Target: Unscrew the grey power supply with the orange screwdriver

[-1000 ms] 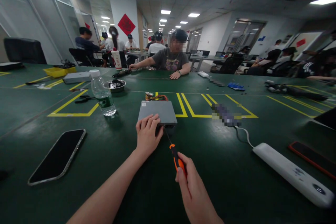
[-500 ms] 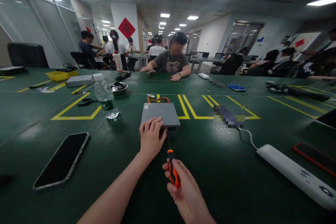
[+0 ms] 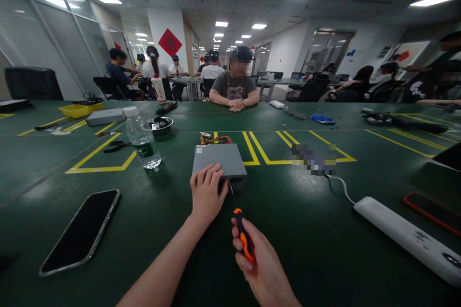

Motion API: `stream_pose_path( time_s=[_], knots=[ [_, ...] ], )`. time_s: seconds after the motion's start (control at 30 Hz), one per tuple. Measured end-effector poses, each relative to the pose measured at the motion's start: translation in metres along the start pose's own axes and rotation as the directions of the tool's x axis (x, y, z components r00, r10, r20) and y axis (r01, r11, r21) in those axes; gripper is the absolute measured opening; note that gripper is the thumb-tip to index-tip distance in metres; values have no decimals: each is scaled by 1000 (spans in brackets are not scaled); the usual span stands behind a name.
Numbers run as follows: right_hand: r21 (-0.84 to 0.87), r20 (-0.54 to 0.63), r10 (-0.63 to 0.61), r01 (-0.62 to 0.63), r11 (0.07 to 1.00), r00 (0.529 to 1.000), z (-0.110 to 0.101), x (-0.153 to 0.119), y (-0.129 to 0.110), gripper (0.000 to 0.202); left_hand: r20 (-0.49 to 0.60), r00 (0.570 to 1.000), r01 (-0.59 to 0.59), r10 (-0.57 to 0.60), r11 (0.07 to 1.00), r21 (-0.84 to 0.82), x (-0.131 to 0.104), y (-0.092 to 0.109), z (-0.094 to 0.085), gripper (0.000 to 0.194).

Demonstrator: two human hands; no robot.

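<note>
A grey metal computer power supply (image 3: 226, 156) lies flat on the green table, with a bundle of coloured wires (image 3: 216, 139) behind it. My left hand (image 3: 208, 189) grips its near left edge, fingers over the top and thumb down by the front face. In my right hand (image 3: 261, 259) is an orange and black screwdriver (image 3: 245, 235), the fist wrapped round its handle. The shaft points up and away towards the power supply's front face, close to the left thumb. Whether the tip touches a screw is too small to tell.
Left of the power supply stand a water bottle (image 3: 143, 141) and a metal bowl (image 3: 166, 126). A phone (image 3: 81, 230) lies nearer at left. At right are a white power strip (image 3: 403, 235) and an orange-edged phone (image 3: 432, 211). A person (image 3: 235, 86) sits opposite.
My right hand and the screwdriver have shifted slightly right and down, and the shaft leans more. My left hand still holds the power supply. The person opposite has brought both hands together.
</note>
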State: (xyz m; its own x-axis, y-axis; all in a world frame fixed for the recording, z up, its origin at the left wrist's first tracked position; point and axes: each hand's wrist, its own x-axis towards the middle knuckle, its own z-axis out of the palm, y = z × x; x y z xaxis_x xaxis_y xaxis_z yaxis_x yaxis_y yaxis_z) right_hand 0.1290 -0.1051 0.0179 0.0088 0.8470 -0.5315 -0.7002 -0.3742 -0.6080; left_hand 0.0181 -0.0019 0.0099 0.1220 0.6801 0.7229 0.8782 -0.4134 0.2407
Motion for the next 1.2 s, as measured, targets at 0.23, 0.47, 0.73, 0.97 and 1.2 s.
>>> stream_pose_path(
  time_s=[0.23,0.47,0.73,0.97,1.2],
  knots=[
    [-40,-29,-89,88,995,996,-1,-2,4,45,-4,1000,-4,4,1000,-1,0,0,0,19],
    [-30,-5,-38,38,999,999,0,-4,2,53,-14,1000,-13,13,1000,7,0,1,1,18],
    [-72,-12,-73,72,995,997,-24,-4,-7,57,-8,1000,-14,14,1000,7,0,0,1,19],
    [-68,-3,-128,127,990,992,-27,-2,-13,50,-13,1000,-12,12,1000,-8,0,0,0,19],
    [-72,-16,-127,126,989,992,-24,-1,-13,45,-36,999,-12,12,1000,-14,1,1,0,18]
  ],
)
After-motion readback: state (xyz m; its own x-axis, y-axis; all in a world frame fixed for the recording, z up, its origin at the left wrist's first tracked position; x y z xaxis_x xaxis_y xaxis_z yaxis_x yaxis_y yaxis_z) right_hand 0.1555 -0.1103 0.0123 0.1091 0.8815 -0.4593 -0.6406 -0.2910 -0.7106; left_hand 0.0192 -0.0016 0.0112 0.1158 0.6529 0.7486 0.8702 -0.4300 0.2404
